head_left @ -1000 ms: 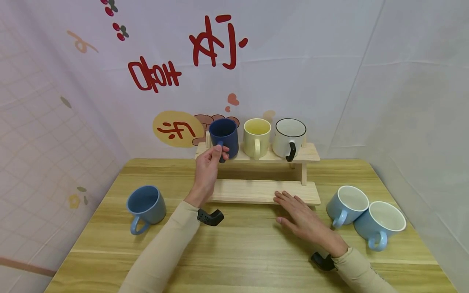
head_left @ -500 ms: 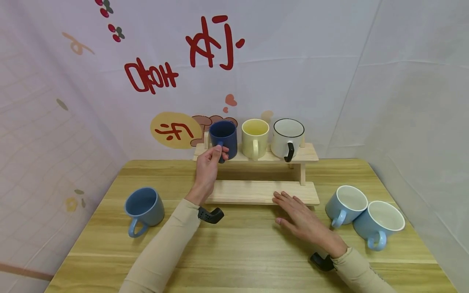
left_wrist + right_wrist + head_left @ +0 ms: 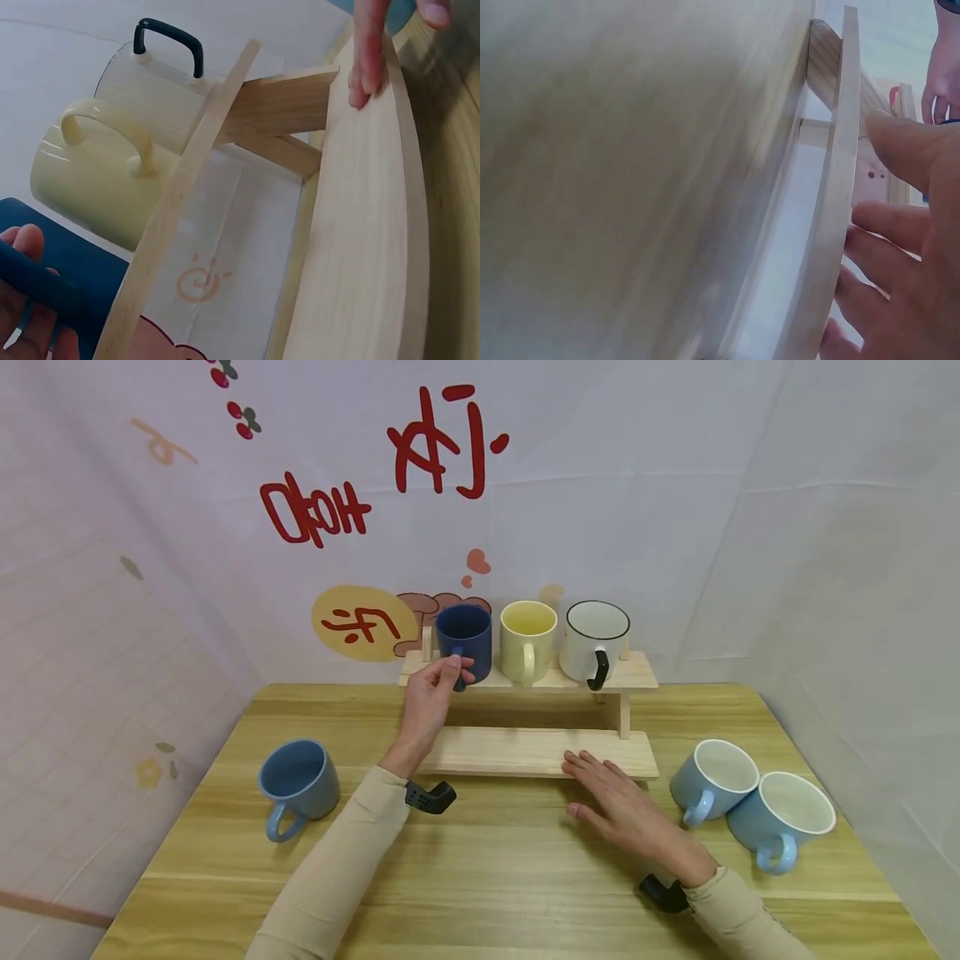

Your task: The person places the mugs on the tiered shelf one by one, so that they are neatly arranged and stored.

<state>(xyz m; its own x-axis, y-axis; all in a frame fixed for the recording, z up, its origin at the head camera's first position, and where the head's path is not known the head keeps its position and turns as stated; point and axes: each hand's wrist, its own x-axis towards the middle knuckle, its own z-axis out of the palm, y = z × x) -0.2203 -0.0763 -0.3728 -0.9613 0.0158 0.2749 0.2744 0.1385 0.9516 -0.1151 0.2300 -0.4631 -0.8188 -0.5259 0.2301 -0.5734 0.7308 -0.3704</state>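
Observation:
My left hand (image 3: 431,702) pinches the handle of a dark blue mug (image 3: 474,652), which stands upright at the left end of the upper tier of a wooden two-tier rack (image 3: 525,750). In the left wrist view, fingers curl about the handle of this blue mug (image 3: 90,277). Beside it on the same tier are a yellow mug (image 3: 517,647) and a white mug (image 3: 588,647) with a black rim and black handle. My right hand (image 3: 626,806) rests its fairly straight fingertips on the right front of the lower tier. From the right wrist, fingers touch the board's edge (image 3: 836,172).
A medium-blue mug (image 3: 309,785) stands on the wooden table (image 3: 510,877) at left. Two light blue mugs with white insides, one (image 3: 708,785) beside the other (image 3: 783,818), stand at right. A white printed curtain (image 3: 637,510) hangs behind the table.
The dark blue mug has shifted slightly right along the upper tier with my left hand, showing more of the left post. My right hand stays at the lower tier.

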